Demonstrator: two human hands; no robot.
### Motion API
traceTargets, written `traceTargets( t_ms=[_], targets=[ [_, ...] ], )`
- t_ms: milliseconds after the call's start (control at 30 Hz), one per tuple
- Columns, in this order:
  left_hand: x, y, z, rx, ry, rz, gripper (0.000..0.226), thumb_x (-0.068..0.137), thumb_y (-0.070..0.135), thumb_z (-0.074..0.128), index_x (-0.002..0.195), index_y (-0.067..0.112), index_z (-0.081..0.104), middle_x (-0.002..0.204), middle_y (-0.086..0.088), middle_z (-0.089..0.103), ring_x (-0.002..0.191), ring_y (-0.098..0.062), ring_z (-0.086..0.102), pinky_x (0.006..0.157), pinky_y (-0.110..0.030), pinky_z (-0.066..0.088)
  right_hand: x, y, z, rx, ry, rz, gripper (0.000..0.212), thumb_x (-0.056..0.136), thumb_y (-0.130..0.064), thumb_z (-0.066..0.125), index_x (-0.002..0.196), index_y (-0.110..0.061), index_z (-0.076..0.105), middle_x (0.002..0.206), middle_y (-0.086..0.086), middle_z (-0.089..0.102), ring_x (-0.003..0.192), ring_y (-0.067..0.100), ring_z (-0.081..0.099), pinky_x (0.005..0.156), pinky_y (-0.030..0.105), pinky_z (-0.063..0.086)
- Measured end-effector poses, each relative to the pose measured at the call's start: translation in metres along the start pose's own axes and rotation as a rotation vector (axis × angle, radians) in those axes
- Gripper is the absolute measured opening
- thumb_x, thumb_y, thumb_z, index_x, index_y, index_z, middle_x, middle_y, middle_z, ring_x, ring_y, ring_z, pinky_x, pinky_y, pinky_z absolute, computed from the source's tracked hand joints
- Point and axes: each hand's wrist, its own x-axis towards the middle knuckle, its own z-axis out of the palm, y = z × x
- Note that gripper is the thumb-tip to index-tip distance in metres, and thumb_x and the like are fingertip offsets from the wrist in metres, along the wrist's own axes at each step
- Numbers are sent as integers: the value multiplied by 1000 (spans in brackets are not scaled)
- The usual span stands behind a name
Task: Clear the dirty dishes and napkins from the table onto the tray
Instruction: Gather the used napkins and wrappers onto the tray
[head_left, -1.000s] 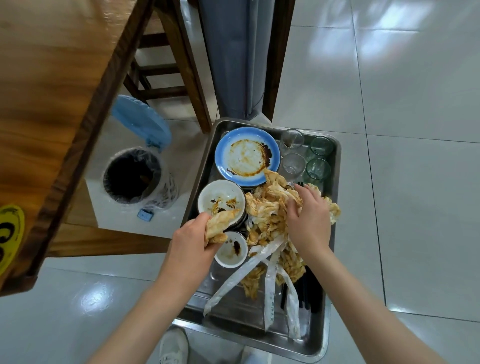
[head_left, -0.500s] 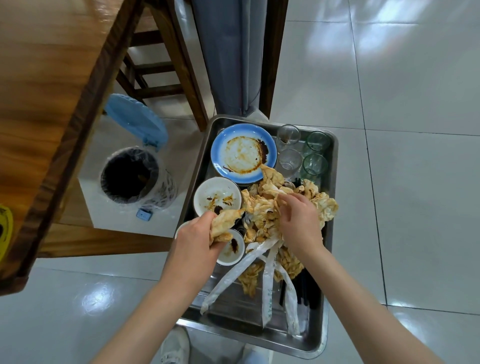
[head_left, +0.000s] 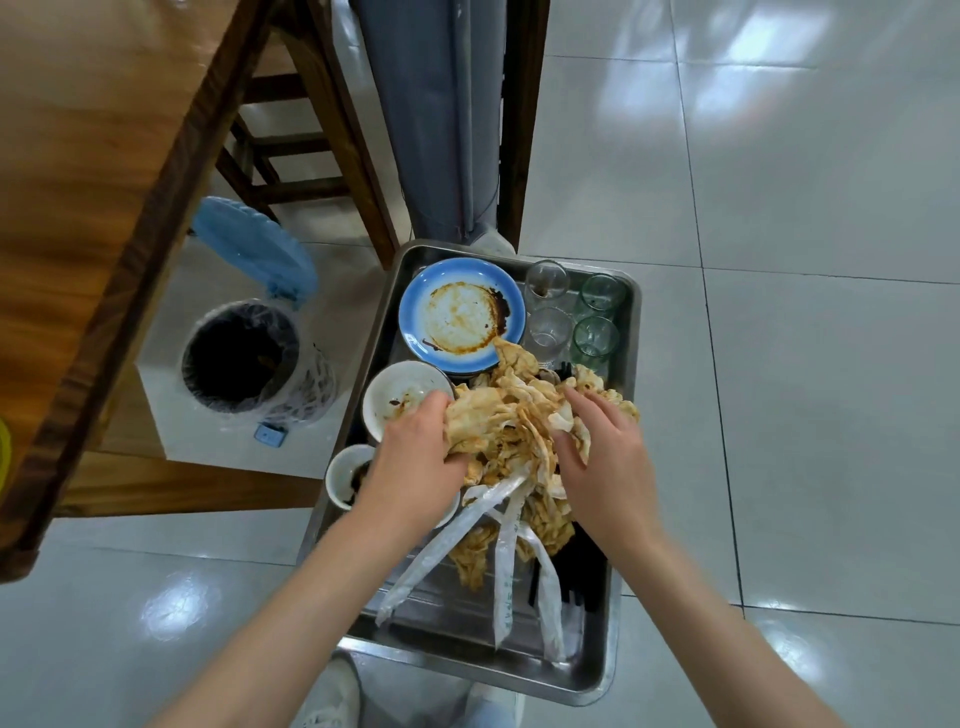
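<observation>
Together, our hands worked the heap of stained napkins (head_left: 519, 431) lying in the middle of the steel tray (head_left: 621, 613). Our left hand (head_left: 415, 457) gripped the heap's nine o'clock edge, fingers curled into the paper, while our right hand (head_left: 602, 457) lay on its three o'clock side with fingers spread and only lightly bent, pressing rather than pinching. White plastic wrappers (head_left: 506, 566) trailed out toward six o'clock. At twelve o'clock of the heap sat the blue-rimmed plate (head_left: 460, 312), smeared with sauce; at one o'clock stood four glasses (head_left: 574, 317); at ten o'clock a white bowl (head_left: 400, 392); at eight o'clock a small cup (head_left: 345, 475), partly under our left wrist. We judged the step to be bunching the napkins tight, and it wanted both hands drawing inward and down, keeping clear of the glasses and catching the loose wrappers. Beyond nine o'clock stood an open lined bin (head_left: 244, 358), beside the wooden table (head_left: 93, 171).
</observation>
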Motion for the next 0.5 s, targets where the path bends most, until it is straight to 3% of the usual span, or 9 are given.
traceTargets(
  t_ms=[133, 267, 367, 500],
  targets=[
    [8, 17, 22, -27, -122, -20, 32, 84, 11, 59, 111, 19, 43, 103, 2, 54, 99, -19, 51, 82, -34, 44, -12, 7, -16, -51, -10, -42, 53, 91, -26, 57, 141, -22, 40, 142, 1, 44, 134, 21, 33, 110, 44, 30],
    [24, 27, 42, -18, -156, -33, 52, 84, 6, 55, 128, 18, 31, 125, -6, 44, 118, -24, 42, 93, -35, 37, -17, 17, -26, -78, -32, -44, 57, 91, -31, 55, 144, -24, 33, 147, 1, 38, 137, 21, 28, 113, 42, 26],
    [30, 26, 53, 63, -96, -32, 56, 85, 6, 56, 132, 17, 28, 133, -11, 40, 123, -27, 39, 99, -36, 35, -22, 23, -27, -71, -42, -35, 58, 92, -35, 53, 144, -26, 31, 148, 0, 37, 138, 20, 26, 114, 41, 25],
    [30, 20, 62, 118, 16, -35, 52, 86, 9, 58, 129, 15, 29, 128, -13, 40, 115, -27, 44, 93, -35, 40, -28, 27, -24, -66, -50, -33, 60, 92, -34, 54, 145, -27, 29, 148, -1, 36, 138, 20, 26, 113, 39, 26]
  ],
)
